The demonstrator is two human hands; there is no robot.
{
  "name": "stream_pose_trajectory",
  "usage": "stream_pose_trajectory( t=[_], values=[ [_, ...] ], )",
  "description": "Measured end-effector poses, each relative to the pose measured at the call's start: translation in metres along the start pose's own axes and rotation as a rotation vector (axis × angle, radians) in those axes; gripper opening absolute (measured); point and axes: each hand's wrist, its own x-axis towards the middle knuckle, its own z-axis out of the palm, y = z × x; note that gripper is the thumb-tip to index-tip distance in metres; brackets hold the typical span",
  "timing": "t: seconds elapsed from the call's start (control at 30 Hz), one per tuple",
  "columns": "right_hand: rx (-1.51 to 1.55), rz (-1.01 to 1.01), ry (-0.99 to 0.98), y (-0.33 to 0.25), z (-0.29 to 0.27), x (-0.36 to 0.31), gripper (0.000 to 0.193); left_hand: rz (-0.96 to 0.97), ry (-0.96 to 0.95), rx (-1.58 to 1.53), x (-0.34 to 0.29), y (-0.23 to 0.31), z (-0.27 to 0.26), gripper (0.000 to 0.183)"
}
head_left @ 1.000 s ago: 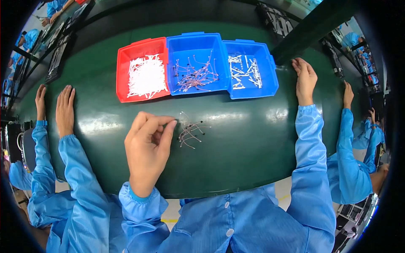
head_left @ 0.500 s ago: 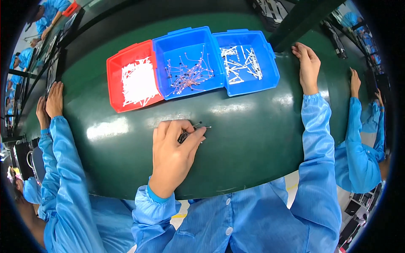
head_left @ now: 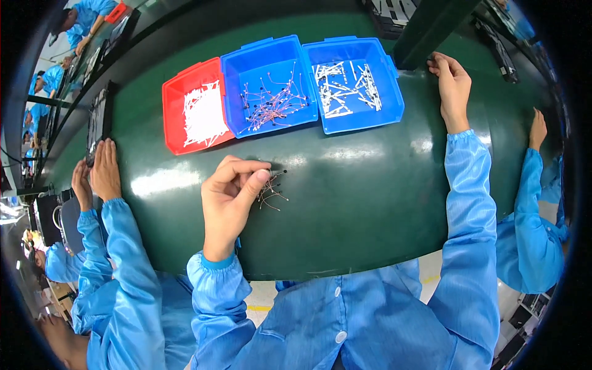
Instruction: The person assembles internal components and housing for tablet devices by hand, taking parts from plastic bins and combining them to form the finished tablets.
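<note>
My left hand (head_left: pixel 229 191) hovers over the green tabletop with thumb and forefinger pinched together. A thin wire lead with a black bead-like tip (head_left: pixel 284 171) sticks out at the fingertips. Beside the thumb is a small cluster of similar thin leads (head_left: pixel 270 198); I cannot tell whether it rests on the table or hangs from the hand. My right hand (head_left: pixel 453 89) is at the far right, beside the foot of a dark green post, its fingers curled together. What its fingertips hold, if anything, is too small to make out.
Ahead stand a red bin (head_left: pixel 174 117) of short white pieces, a blue bin (head_left: pixel 237 74) of pinkish leads and another blue bin (head_left: pixel 390 92) of white sticks. The dark green post (head_left: pixel 431 34) rises at the back right. Co-workers' hands (head_left: pixel 106 172) and sleeves are at both sides.
My left hand has moved left and slightly away from me, and its fingers have turned, leaving more of the lead cluster showing. My right hand stays by the post.
</note>
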Motion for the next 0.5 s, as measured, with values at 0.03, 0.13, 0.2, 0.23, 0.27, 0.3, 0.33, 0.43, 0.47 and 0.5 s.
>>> stream_pose_trajectory(
  t=[0.03, 0.13, 0.2, 0.23, 0.27, 0.3, 0.33, 0.43, 0.47, 0.5],
  values=[
    [0.010, -0.001, -0.002, -0.001, 0.001, 0.000, 0.026, -0.018, 0.018, -0.036, 0.001, -0.001, 0.001, 0.012],
    [0.003, -0.008, -0.012, -0.002, 0.000, 0.001, 0.025, -0.057, 0.054, -0.092, 0.001, -0.003, 0.001, 0.011],
    [0.072, -0.043, -0.030, 0.003, -0.003, 0.003, 0.024, -0.085, 0.050, -0.225, 0.000, -0.003, 0.002, 0.012],
    [0.102, -0.037, -0.008, 0.002, -0.001, 0.002, 0.024, -0.068, 0.057, -0.229, -0.002, -0.002, 0.005, 0.012],
    [0.162, -0.046, 0.023, 0.003, 0.000, 0.000, 0.024, -0.060, 0.040, -0.363, -0.005, -0.002, 0.011, 0.012],
    [0.222, -0.040, 0.072, 0.002, -0.001, -0.005, 0.025, -0.050, 0.019, -0.499, -0.006, 0.000, 0.019, 0.012],
    [0.281, -0.037, 0.118, -0.004, -0.001, -0.011, 0.026, -0.045, 0.003, -0.529, -0.007, 0.006, 0.033, 0.012],
    [0.316, -0.045, 0.250, -0.029, -0.004, -0.040, 0.025, -0.117, -0.118, -0.697, -0.008, 0.009, 0.071, 0.013],
    [0.310, -0.151, 0.223, -0.048, -0.001, -0.057, 0.021, -0.159, -0.149, -0.748, -0.010, 0.011, 0.080, 0.014],
    [0.197, -0.392, 0.176, -0.061, -0.003, -0.073, 0.016, -0.191, -0.171, -0.815, -0.011, 0.012, 0.089, 0.015]
  ],
)
